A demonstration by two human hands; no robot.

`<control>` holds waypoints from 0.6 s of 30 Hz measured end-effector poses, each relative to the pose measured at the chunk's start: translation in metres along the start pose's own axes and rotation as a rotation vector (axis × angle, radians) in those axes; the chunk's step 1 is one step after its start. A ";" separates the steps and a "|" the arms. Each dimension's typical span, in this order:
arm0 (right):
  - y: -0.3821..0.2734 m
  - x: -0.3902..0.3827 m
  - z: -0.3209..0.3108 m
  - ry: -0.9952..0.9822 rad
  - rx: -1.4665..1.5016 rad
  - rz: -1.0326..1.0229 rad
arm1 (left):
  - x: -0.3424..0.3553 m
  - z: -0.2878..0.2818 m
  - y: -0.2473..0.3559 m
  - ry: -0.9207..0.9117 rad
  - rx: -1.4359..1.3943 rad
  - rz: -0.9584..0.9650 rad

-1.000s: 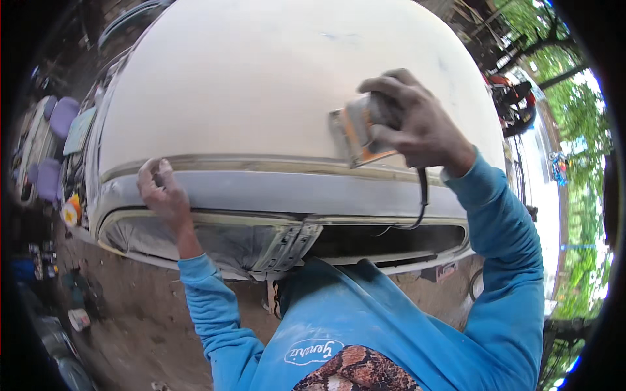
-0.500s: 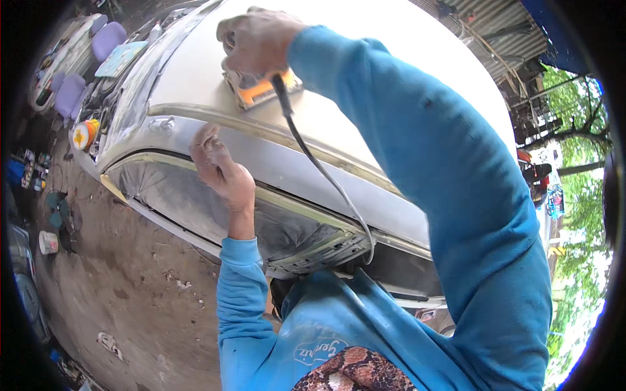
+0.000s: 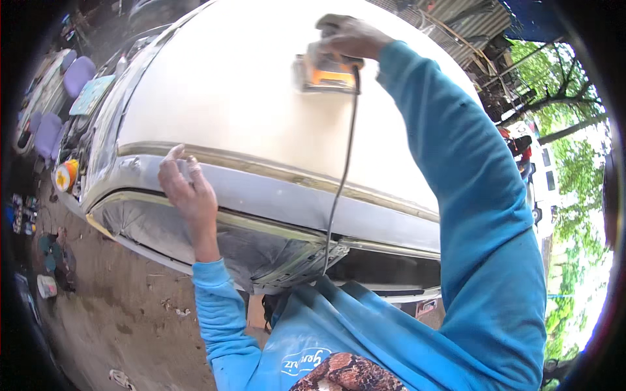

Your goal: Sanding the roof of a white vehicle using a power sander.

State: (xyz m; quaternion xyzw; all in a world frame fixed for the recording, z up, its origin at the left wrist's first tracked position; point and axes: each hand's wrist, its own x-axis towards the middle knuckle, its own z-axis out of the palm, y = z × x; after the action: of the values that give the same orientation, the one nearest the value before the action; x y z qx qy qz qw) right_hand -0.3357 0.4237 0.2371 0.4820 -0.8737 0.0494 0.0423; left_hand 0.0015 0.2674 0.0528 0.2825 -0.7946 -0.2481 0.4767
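My right hand [image 3: 355, 38] grips an orange and grey power sander [image 3: 331, 79], whose flat base is against the pale car roof [image 3: 208, 85]. The sander looks a little blurred. From it a dark cord [image 3: 346, 156] runs down across the roof edge toward my body. My left hand [image 3: 190, 192] is empty, fingers apart and slightly bent, by the grey side rail of the roof with its fingertips at the roof channel [image 3: 261, 164]. Whether they press on it, I cannot tell.
Clear plastic sheeting [image 3: 147, 218] covers the side window below my left hand. An orange and white tub [image 3: 66, 174] stands at the car's front left. Purple seats [image 3: 79, 73] are farther left, and a white bucket [image 3: 47, 286] sits on the dirt floor. Corrugated sheets and trees lie beyond.
My right hand has carried the sander rightward over the roof, away from the near edge. The left hand has shifted slightly left and down in the view, its fingers spreading more.
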 end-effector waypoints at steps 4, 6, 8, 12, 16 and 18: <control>0.123 -0.092 -0.019 0.004 0.277 0.300 | 0.002 0.000 -0.003 -0.027 0.049 -0.002; 0.186 -0.139 -0.023 0.030 0.342 0.430 | 0.002 0.000 -0.004 -0.034 0.046 -0.030; 0.249 -0.194 -0.023 0.063 0.410 0.507 | 0.001 0.001 -0.003 -0.030 0.034 -0.047; 0.354 -0.326 -0.032 0.068 0.321 0.714 | 0.000 0.001 -0.003 -0.045 0.022 -0.065; 0.396 -0.453 -0.021 0.532 0.232 1.009 | 0.001 0.002 -0.007 -0.069 0.028 -0.054; 0.390 -0.514 -0.037 0.474 0.467 1.335 | 0.000 0.002 -0.010 -0.084 -0.023 -0.066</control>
State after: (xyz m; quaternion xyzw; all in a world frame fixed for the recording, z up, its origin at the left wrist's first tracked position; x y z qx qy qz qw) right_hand -0.3920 1.0663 0.1931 -0.1780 -0.9150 0.3514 0.0872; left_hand 0.0017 0.2603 0.0457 0.2925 -0.8011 -0.2845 0.4378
